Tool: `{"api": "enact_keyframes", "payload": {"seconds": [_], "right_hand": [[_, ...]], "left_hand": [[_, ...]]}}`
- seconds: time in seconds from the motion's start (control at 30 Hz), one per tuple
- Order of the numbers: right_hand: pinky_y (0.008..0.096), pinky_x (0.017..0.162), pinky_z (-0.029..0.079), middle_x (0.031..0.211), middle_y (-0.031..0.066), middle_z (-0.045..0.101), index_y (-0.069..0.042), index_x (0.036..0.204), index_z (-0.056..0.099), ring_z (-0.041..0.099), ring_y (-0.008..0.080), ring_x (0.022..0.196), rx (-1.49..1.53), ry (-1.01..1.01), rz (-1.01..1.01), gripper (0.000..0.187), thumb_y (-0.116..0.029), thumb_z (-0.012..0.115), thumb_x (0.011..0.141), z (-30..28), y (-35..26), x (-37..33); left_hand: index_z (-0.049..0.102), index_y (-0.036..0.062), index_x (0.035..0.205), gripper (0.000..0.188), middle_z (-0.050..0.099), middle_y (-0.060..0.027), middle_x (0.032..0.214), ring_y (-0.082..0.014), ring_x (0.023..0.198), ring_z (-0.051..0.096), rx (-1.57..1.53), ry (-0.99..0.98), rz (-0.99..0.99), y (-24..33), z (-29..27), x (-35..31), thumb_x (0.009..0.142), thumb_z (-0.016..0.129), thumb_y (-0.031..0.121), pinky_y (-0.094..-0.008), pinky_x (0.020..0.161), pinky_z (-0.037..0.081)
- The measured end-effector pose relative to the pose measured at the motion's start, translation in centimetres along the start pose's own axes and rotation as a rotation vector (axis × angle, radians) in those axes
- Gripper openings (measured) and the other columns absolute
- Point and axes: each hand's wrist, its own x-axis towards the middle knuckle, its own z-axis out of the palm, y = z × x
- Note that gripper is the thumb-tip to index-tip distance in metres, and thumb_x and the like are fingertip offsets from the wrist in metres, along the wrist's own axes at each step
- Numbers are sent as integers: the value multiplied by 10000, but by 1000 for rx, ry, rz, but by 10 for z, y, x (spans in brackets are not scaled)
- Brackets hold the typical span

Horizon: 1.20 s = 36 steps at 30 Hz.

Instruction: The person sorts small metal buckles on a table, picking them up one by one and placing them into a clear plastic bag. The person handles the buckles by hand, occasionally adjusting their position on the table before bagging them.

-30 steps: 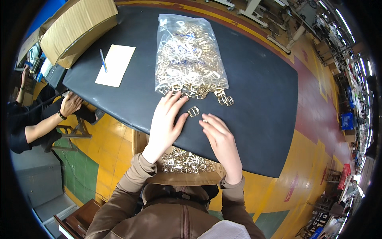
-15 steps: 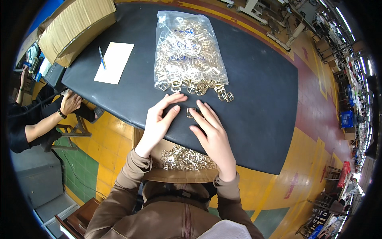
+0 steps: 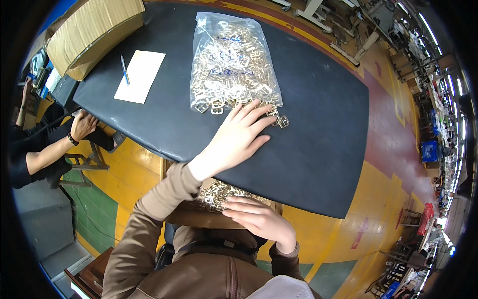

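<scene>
A clear plastic bag (image 3: pixel 234 55) full of gold-coloured metal buckles lies on the dark table, its open end toward me. Loose buckles (image 3: pixel 283 121) spill from that end. My left hand (image 3: pixel 236 139) reaches across to them, palm down, fingers stretched over the pile and thumb apart; they partly cover it. Below the table's near edge, my right hand (image 3: pixel 264 219) hovers at a cardboard box (image 3: pixel 199 218) with many buckles (image 3: pixel 214 193) in it. Its fingers are extended, and its palm side is hidden.
On the table's left lie a sheet of paper (image 3: pixel 149 70) and a blue pen (image 3: pixel 124 70). A large cardboard box (image 3: pixel 94 35) stands at the far left corner. Beyond the left edge sits another person, whose hand (image 3: pixel 83 125) is near the table. A stool (image 3: pixel 84 167) stands there.
My left hand has moved forward and right onto the loose buckles. My right hand has drawn back from the table to the box below. The single buckle between my hands is no longer visible there.
</scene>
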Motion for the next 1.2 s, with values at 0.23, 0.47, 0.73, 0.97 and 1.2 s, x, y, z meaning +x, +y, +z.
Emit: {"api": "enact_keyframes", "payload": {"seconds": [0.23,0.47,0.73,0.97,1.2], "right_hand": [[438,1058,567,1239,137,760,28,1169,775,700,332,1232,-79,388,79,235,22,731,938,-34,-7,-9],[433,1086,534,1348,157,720,2,1194,775,662,356,1299,-336,569,224,261,17,717,939,-63,7,24],[468,1111,504,1425,177,648,-29,1258,709,583,380,1380,-517,501,315,258,-75,678,1006,-76,55,57],[451,1143,490,1458,154,640,-53,1347,700,580,364,1392,-291,512,405,408,-58,761,944,-87,33,12],[438,1150,491,1481,143,646,-26,1337,710,581,350,1407,-373,433,356,345,-81,704,996,-66,41,27]], "left_hand": [[579,151,1501,497,455,-53,1646,-389,1575,315,152,-150,32,-4,11,-3,1036,661,306,-576,1256,283],[632,241,1455,485,445,-22,1670,-387,1603,280,163,-222,-20,2,-21,-45,988,708,350,-618,1293,212],[714,158,1278,326,531,-43,1583,-406,1575,322,210,-60,-170,3,-22,-48,966,750,247,-687,1271,188],[695,127,1321,365,522,-101,1583,-408,1575,324,129,29,-224,0,-21,-52,966,748,192,-679,1272,185],[585,193,1521,550,566,-6,1576,-314,1579,370,173,-63,-50,-1,-14,-24,986,690,124,-677,1290,147]]}}
